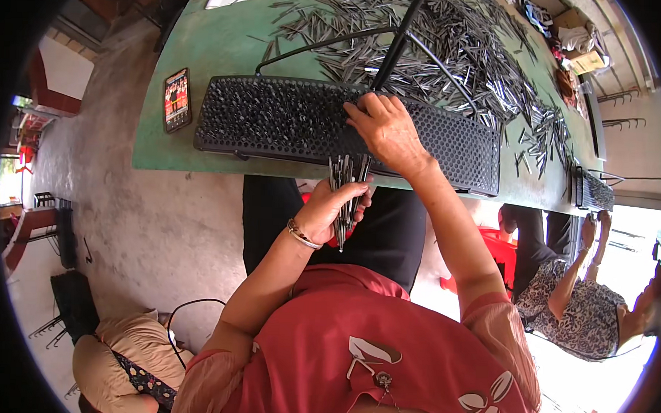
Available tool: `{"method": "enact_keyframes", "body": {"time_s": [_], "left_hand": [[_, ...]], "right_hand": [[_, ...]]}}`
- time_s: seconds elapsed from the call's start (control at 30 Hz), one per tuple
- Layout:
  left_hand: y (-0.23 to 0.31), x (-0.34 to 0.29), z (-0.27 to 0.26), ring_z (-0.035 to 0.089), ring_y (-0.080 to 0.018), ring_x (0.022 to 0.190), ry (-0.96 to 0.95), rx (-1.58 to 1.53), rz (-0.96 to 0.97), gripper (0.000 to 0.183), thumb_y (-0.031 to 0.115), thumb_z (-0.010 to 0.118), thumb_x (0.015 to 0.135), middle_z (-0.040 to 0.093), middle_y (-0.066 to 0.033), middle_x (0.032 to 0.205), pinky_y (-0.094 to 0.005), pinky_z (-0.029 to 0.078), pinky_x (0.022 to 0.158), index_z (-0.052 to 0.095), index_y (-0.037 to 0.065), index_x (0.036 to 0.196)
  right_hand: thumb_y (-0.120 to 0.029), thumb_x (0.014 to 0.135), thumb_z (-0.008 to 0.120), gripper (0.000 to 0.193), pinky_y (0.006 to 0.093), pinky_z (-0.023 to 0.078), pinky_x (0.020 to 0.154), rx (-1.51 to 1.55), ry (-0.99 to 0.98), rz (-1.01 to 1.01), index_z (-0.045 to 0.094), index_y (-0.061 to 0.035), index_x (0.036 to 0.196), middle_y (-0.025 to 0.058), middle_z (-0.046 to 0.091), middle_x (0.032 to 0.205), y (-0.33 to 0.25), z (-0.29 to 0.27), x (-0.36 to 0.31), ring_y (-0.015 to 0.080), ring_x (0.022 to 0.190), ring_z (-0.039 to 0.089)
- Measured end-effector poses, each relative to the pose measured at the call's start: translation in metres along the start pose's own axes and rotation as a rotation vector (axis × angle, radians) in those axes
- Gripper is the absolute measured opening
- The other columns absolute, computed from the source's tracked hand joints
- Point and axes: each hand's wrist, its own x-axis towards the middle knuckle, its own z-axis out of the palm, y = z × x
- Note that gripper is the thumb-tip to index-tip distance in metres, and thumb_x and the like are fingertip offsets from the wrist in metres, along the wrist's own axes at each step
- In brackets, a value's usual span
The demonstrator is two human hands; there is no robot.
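Well, black rack (460,149): the step looks like seating slim rods in its holes; going row by row and lowering each one square to its hole should keep neighbours from being knocked.
Left hand (330,209): wrapped round a bundle of dark rods (343,179), thumb across the front — best kept loose enough to give up one rod, firm enough that none slide out.
Right hand (386,132): over the middle of the rack, fingers bent and bunched at its surface; whether they pinch a rod I cannot tell.
Bundle: just in front of the rack's near edge, above the lap; long axis from the body toward the rack, far ends fanned, near ends gathered narrow.
Rack: along the near edge of the green table (149,151), long axis left to right; left part thick with dark pieces, right part bare holes.
Loose pile (467,47): beyond the rack, rods pointing many ways — each probably needs turning before use.
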Motion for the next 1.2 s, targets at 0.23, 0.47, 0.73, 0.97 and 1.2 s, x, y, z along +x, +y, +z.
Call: {"method": "enact_keyframes", "body": {"time_s": [0.23,0.47,0.73,0.97,1.2], "left_hand": [[0.001,0.0,0.001,0.057,-0.01,0.057,0.006,-0.028,0.068,0.021,0.019,0.063,0.087,0.062,-0.0037,0.077,-0.0217,0.046,0.048,0.062,0.006,0.103],[0.003,0.002,0.007,0.061,-0.0119,0.064,0.032,-0.041,0.117,0.018,0.016,0.061,0.087,0.064,-0.0055,0.081,-0.0229,0.049,0.05,0.059,0.005,0.101],[0.0,0.005,0.006,0.063,-0.0144,0.073,0.094,-0.061,0.085,0.02,0.014,0.06,0.086,0.064,-0.005,0.084,-0.0264,0.05,0.055,0.06,0.004,0.103],[-0.002,0.007,0.0,0.063,-0.0139,0.072,0.049,-0.045,0.024,0.023,0.015,0.059,0.087,0.064,-0.0051,0.085,-0.0258,0.051,0.056,0.06,0.004,0.107],[-0.002,0.004,0.002,0.065,-0.0156,0.078,0.019,-0.071,0.058,0.025,0.013,0.06,0.087,0.066,-0.0089,0.093,-0.0269,0.054,0.06,0.058,0.005,0.111]], "right_hand": [[-0.018,0.081,0.068,0.023,0.0298,0.044,0.063,0.329,-0.004,0.245,0.067,-0.0023,0.098,0.0071,0.059,0.086,-0.007,-0.021,-0.011,0.0188,0.075,0.058],[-0.02,0.082,0.071,0.025,0.0219,0.043,0.053,0.929,-0.327,0.776,0.07,0.0034,0.089,0.0046,0.064,0.067,-0.013,-0.04,-0.03,0.0043,0.059,0.051],[-0.015,0.082,0.071,0.022,0.0211,0.046,0.057,0.825,0.197,0.818,0.068,0.001,0.098,0.0058,0.068,0.077,-0.007,-0.017,-0.017,0.0054,0.065,0.058],[-0.01,0.079,0.071,0.022,0.0281,0.051,0.068,0.43,0.309,0.543,0.068,-0.0039,0.1,0.0095,0.068,0.084,-0.004,0.017,-0.021,0.0189,0.072,0.065],[-0.005,0.076,0.069,0.02,0.0341,0.05,0.071,0.227,0.197,0.188,0.068,-0.0044,0.097,0.009,0.061,0.095,-0.003,0.011,-0.023,0.0278,0.084,0.061]]}}
